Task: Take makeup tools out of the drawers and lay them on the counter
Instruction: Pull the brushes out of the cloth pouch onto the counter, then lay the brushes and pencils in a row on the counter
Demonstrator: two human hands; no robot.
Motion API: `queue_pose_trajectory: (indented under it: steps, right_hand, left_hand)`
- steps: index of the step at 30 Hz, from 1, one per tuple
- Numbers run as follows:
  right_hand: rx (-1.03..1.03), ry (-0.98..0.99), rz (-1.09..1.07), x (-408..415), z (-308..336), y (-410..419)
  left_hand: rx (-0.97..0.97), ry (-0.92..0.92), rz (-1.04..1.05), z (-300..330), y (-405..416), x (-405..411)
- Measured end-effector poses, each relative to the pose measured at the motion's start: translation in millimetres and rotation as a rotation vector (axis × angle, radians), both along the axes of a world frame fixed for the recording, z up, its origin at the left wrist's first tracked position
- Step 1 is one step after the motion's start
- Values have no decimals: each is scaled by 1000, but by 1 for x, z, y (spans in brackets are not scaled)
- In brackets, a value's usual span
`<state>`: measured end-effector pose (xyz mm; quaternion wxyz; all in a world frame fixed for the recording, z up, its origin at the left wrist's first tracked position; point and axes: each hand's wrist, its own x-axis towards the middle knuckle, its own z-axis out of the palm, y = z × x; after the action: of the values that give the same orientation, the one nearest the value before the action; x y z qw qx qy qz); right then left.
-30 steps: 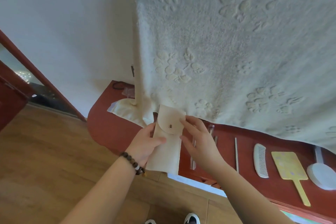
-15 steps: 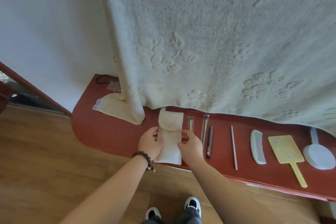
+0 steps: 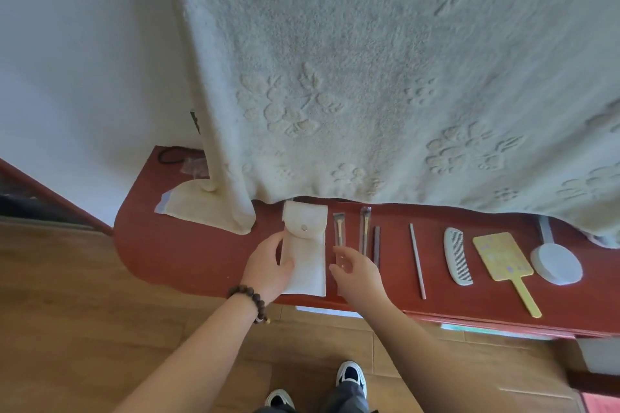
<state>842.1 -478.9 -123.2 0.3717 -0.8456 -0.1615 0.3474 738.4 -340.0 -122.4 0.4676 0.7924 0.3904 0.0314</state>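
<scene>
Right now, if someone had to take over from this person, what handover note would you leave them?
Left hand: holds the left edge of the cream pouch, which lies flat on the red counter, flap snapped.
Right hand: open, fingers relaxed, over the lower end of a clear-sleeved brush, holding nothing.
Laid out to the right: second brush, dark pencil, thin stick, white comb, yellow hand mirror, white round mirror.
Left: let go of the pouch, fetch any remaining tools; drawer contents not visible.
</scene>
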Motion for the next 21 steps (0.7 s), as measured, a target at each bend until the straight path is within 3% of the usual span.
queue_pose_trajectory:
  steps: [3,6,9,21]
  right_hand:
    - [-10,-89,2,-2,-4,-19]
    - [-78,-283,93,-4,-12,-33]
    - [-167,-426,188,-5,-19,-38]
    - [-274,-484,198,6,-34,-68]
  left_hand:
    - [135,8,-171,-2,-7,-8]
    - [353,195,-433,-14,-16,-11]
    - [419,368,-569,-26,-25,-10]
    - [550,466,-554,-35,-44,13]
